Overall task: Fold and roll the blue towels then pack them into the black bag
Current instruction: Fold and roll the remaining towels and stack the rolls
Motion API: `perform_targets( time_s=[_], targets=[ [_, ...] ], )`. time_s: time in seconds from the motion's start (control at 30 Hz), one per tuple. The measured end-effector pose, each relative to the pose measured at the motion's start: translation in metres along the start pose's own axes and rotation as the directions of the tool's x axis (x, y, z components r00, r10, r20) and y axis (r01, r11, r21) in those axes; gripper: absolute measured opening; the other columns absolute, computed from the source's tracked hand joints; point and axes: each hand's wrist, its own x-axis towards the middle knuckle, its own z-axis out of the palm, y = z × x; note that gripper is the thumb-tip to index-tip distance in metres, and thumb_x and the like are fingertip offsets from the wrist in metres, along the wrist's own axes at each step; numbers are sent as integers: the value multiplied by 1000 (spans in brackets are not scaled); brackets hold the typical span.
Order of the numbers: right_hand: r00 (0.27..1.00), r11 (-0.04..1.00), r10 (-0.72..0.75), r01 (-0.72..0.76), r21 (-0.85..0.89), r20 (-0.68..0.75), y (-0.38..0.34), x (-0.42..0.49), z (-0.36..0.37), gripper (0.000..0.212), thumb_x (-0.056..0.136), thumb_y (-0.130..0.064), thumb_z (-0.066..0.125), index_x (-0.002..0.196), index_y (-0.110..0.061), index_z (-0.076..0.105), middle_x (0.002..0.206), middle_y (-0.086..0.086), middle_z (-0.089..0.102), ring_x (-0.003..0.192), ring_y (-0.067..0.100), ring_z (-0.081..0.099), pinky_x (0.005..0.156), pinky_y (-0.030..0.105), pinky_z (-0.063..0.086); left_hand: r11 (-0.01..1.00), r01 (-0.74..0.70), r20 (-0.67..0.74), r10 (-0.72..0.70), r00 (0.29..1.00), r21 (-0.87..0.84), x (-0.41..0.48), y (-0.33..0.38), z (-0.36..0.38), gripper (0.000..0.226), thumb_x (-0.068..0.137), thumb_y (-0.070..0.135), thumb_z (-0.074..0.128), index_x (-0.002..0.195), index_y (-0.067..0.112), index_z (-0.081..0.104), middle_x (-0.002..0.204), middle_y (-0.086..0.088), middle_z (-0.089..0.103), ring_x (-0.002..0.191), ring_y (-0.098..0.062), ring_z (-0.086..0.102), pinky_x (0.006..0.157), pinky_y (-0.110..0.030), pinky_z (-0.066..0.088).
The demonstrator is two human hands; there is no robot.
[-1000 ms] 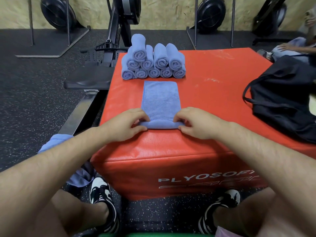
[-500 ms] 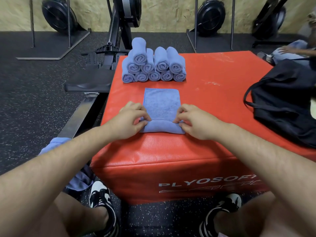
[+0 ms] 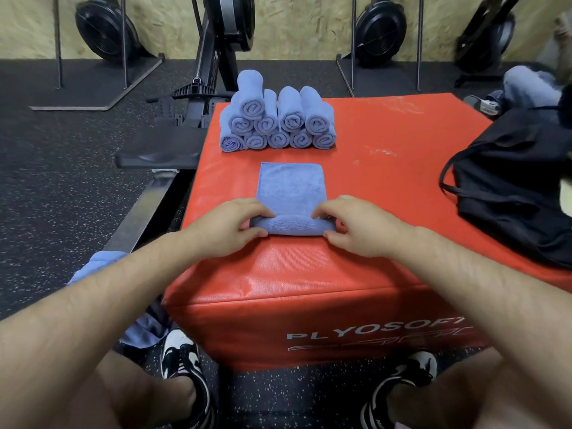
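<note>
A blue towel (image 3: 291,187), folded to a narrow strip, is lying lengthwise on the red padded bench (image 3: 387,193). Its near end is already wound into a short roll (image 3: 292,226) close to the bench's front edge. The left hand (image 3: 229,227) is grasping the roll's left end and the right hand (image 3: 356,227) its right end, with fingers (image 3: 257,212) curling over the top and thumbs tucking in on the near side. The step in hand is judged to be rolling this strip away from the person, toward the stack of rolled towels (image 3: 278,125) standing at the far side of the bench, well apart from the towel's flat part. For a good roll, both hands should be advancing at the same rate, so that the two ends are level and the roll is not coning. The fingers should be drawing the cloth snug at each turn, since a slack core is likely to spring open in the packing. The flat part looks square to the roll, which is favouring a straight run. The black bag (image 3: 520,193) is lying on the bench's right side, its mouth not clearly showing. Loose blue cloth (image 3: 145,329) is lying on the floor (image 3: 62,181) by the person's left shoe (image 3: 182,363), so more rolling is probably waiting.
</note>
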Motion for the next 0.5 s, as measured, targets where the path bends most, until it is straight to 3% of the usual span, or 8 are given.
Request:
perform_targets(
  time_s=[0.07, 0.13, 0.2, 0.27, 0.37, 0.5],
  targets=[
    [996, 991, 67, -72, 111, 51, -1, -2, -9, 34, 85, -22, 67, 116, -27, 55, 101, -7, 65, 79, 5, 57, 79, 29, 47, 987, 110, 34, -106, 994, -120, -2, 4, -5, 27, 90, 21, 73, 116, 23, 65, 104, 16, 65, 89, 5, 56, 79, -6, 37],
    [991, 978, 97, -113, 174, 95, -2, -4, -16, 30, 85, -21, 67, 110, -30, 55, 95, -8, 64, 71, -4, 56, 73, 27, 45, 961, 172, 67, -161, 985, -215, -3, 5, -6, 22, 91, 20, 71, 110, 24, 62, 101, 13, 66, 86, 1, 58, 73, -9, 40],
    [986, 972, 112, -134, 191, 122, -2, -4, -15, 23, 86, -19, 65, 106, -29, 59, 89, -10, 65, 69, -1, 56, 72, 28, 46, 959, 177, 57, -168, 984, -223, -2, 6, -4, 15, 92, 16, 69, 103, 24, 63, 99, 13, 64, 86, -1, 57, 72, -9, 40],
    [987, 973, 114, -134, 187, 111, -1, 0, -11, 21, 87, -15, 63, 105, -25, 64, 91, -8, 65, 78, 11, 58, 79, 31, 49, 973, 153, 19, -152, 988, -170, 0, 5, -1, 13, 92, 15, 69, 99, 25, 63, 98, 13, 58, 87, -2, 54, 75, -8, 37],
    [999, 990, 49, -47, 134, -12, 3, 5, -5, 20, 85, -9, 65, 102, -19, 70, 101, -6, 55, 96, 16, 52, 92, 28, 42, 995, 81, -63, -85, 994, -58, 4, -1, 2, 11, 90, 15, 69, 98, 21, 66, 97, 9, 50, 90, -11, 46, 84, -17, 33],
    [993, 997, -52, 58, 57, -104, 1, 9, -2, 28, 80, 2, 57, 97, -18, 65, 97, -8, 54, 94, 20, 53, 88, 34, 44, 998, -53, -128, 56, 990, 25, 9, 5, 2, 16, 89, 3, 63, 97, 16, 66, 94, 9, 53, 88, -15, 50, 86, -31, 41]
  ],
)
